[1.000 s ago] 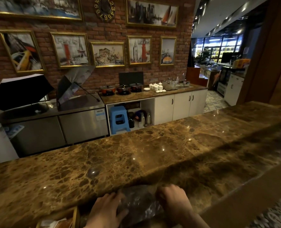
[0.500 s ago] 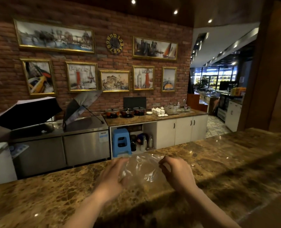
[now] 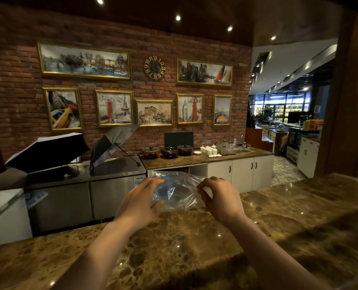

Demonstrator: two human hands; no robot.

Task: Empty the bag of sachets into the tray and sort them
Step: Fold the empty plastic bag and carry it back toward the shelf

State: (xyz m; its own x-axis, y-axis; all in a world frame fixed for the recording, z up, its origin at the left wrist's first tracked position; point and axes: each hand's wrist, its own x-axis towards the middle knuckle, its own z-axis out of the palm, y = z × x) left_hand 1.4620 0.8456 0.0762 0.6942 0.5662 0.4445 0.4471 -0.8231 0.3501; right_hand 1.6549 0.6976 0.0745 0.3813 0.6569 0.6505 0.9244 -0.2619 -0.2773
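A clear, crumpled plastic bag (image 3: pixel 177 191) hangs in the air above the far edge of the brown marble counter (image 3: pixel 194 243), held between both hands. My left hand (image 3: pixel 141 197) grips its left side with fingers spread over the film. My right hand (image 3: pixel 218 195) pinches its right edge with curled fingers. No sachets show inside the bag. The tray is out of view.
Beyond the counter stand steel fridge units (image 3: pixel 86 195) with two open umbrellas (image 3: pixel 48 149) on top, and a back counter (image 3: pixel 205 158) with pots and cups. White cabinets (image 3: pixel 243 172) sit below it. A wooden pillar (image 3: pixel 349 101) rises at right.
Both hands have raised the bag from low at the counter's near edge up and forward. My view has tilted upward, and the tray corner at the bottom has left the frame.
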